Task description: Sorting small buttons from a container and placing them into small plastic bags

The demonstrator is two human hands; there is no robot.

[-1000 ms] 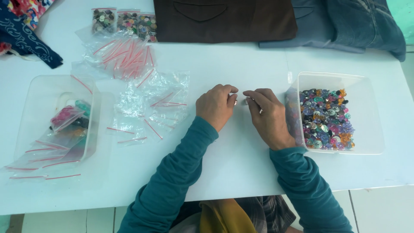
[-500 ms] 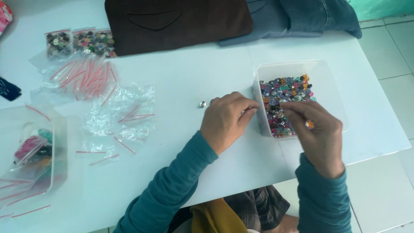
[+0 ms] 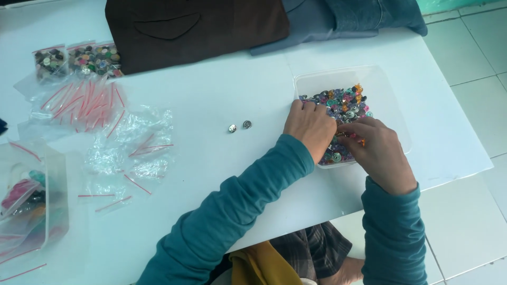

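hands (image 3: 343, 140) curled, fingertips down in button tub (image 3: 388, 95)

**Both hands in the tub of coloured buttons**

You have a clear, square plastic tub (image 3: 388, 87) at the right of centre in the frame, standing flat on the white table. Its lower-left part is heaped with small round buttons (image 3: 344, 103) in many colours: pink, green, orange, silver. Your left hand (image 3: 311, 126) lies over the tub's left rim, fingers down among them. Your right hand (image 3: 377, 150) covers the near edge, fingertips pinched in the pile. Two loose silvery buttons (image 3: 239, 126) lie side by side left of the tub.
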